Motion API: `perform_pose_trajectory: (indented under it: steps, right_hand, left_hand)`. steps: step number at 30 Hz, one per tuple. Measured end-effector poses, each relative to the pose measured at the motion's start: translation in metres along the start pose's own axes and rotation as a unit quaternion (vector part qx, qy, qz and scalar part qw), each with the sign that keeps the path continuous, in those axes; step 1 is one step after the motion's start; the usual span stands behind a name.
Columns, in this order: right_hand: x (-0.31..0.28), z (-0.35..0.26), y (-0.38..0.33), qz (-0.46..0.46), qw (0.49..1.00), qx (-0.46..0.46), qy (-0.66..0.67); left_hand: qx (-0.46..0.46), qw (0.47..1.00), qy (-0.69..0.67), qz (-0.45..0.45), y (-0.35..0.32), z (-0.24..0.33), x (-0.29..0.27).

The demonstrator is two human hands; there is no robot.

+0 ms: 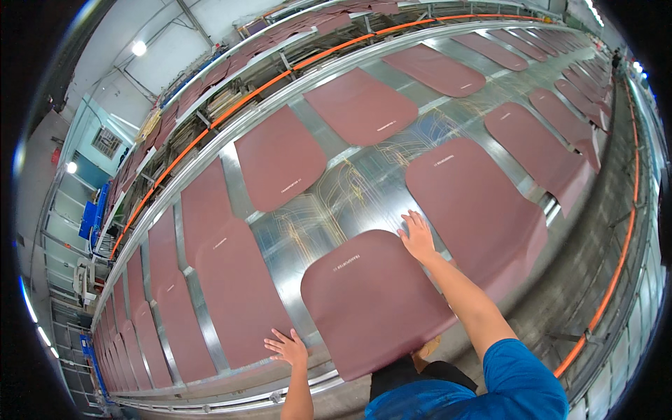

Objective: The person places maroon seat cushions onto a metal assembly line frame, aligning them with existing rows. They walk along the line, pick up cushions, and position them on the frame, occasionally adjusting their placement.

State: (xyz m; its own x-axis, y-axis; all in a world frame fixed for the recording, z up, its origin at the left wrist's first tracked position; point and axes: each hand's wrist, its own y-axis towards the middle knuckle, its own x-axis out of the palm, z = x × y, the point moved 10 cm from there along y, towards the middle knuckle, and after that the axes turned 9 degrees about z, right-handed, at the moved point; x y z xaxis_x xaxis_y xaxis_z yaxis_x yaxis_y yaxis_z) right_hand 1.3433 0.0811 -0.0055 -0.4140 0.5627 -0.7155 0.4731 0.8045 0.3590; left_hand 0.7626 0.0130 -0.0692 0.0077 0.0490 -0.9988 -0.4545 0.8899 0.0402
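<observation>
Head view looks down on a long metal conveyor table [364, 189] lined with reddish-brown mats. The nearest mat [374, 301] lies flat at the table's near edge, right in front of the person. Right hand [418, 236] rests on its far right corner, fingers spread and pressing flat, nothing gripped. Left hand [287, 348] sits open at the near left edge, fingers splayed, just beside the neighbouring mat [238, 294]. Another mat [476, 210] lies just right
</observation>
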Motion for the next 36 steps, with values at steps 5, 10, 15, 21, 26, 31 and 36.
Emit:
perform_pose_trajectory:
  steps: [5,10,15,21,26,31,36]
  right_hand:
    - [0.04,0.006,0.02,-0.005,0.988,-0.052,-0.142]
    - [0.036,0.006,0.03,-0.075,0.984,-0.011,-0.158]
    - [0.039,0.006,0.031,-0.116,0.979,0.003,-0.165]
    - [0.045,0.005,0.035,-0.121,0.979,0.003,-0.164]
    - [0.044,-0.003,0.039,-0.105,0.981,-0.013,-0.162]
    - [0.048,-0.009,0.033,-0.104,0.98,-0.033,-0.164]
    - [0.05,-0.015,0.035,-0.103,0.977,-0.038,-0.182]
  left_hand:
    - [-0.021,1.0,0.012,-0.009,-0.005,-0.005,-0.012]
    - [-0.146,0.98,-0.105,0.084,0.026,0.003,-0.044]
    - [0.195,0.938,-0.214,0.188,0.137,0.245,-0.073]
    - [0.37,0.888,-0.208,0.174,0.26,0.535,-0.053]
    - [0.327,0.936,-0.114,0.068,0.284,0.608,0.01]
    - [0.391,0.911,-0.129,0.022,0.296,0.58,0.007]
    - [0.371,0.917,-0.131,0.068,0.342,0.497,0.005]
